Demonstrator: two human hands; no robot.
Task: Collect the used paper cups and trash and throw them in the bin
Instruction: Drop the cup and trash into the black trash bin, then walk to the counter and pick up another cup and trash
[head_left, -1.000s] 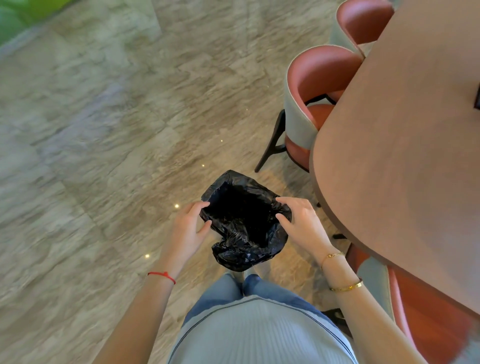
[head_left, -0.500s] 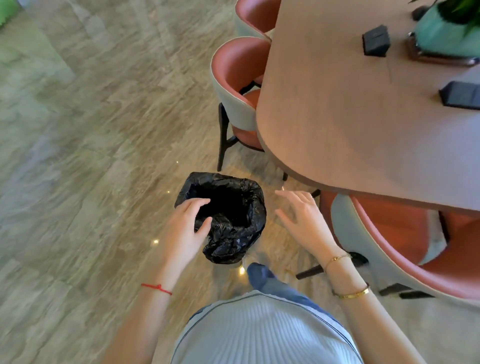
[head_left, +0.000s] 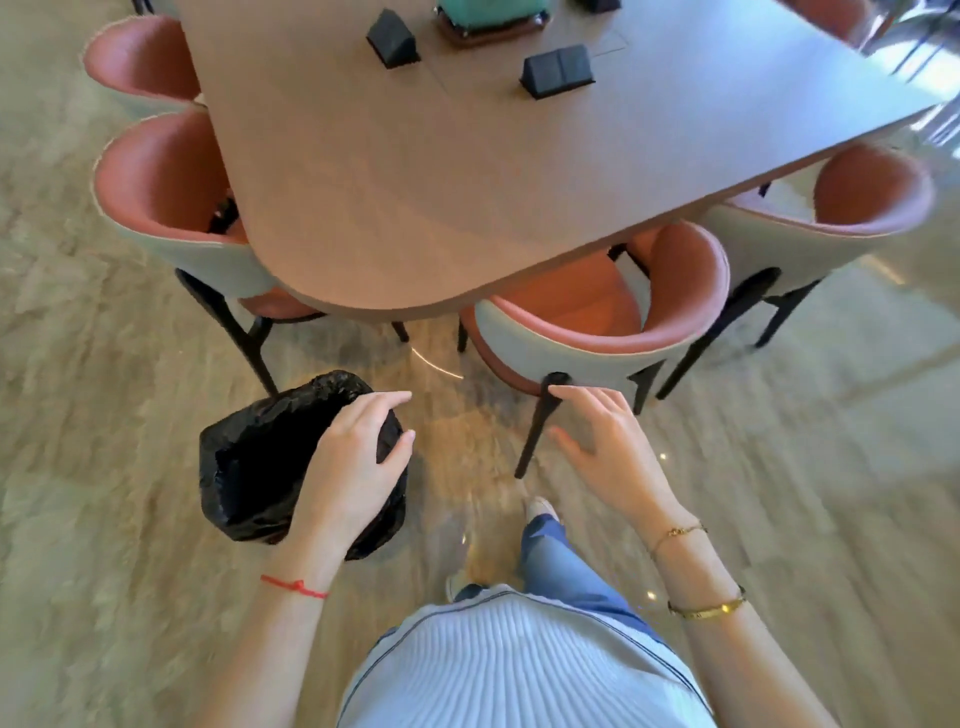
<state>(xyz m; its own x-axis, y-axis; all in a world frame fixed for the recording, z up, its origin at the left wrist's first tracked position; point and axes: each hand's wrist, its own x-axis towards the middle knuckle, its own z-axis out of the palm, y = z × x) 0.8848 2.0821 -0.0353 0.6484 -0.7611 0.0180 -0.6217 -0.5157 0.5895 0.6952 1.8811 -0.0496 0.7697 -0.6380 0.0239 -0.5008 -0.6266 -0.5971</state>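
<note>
A small bin lined with a black plastic bag (head_left: 260, 467) stands on the stone floor at my lower left. My left hand (head_left: 353, 467) hovers over its right rim with the fingers apart, and I see nothing in its grip. My right hand (head_left: 602, 447) is off to the right of the bin, open and flat, in front of a chair's black leg. No paper cups or trash show in this view, and the inside of the bag is dark.
A large brown table (head_left: 467, 182) fills the upper middle, carrying two black wedge-shaped blocks (head_left: 558, 70) and a teal pot on a tray (head_left: 488, 10). Pink-and-grey chairs (head_left: 597, 332) are tucked around it. My feet and blue trousers (head_left: 545, 551) are below.
My right hand let go of the bag's rim and moved right, away from the bin. The left hand opened above the rim. My view swung right and up onto the table.
</note>
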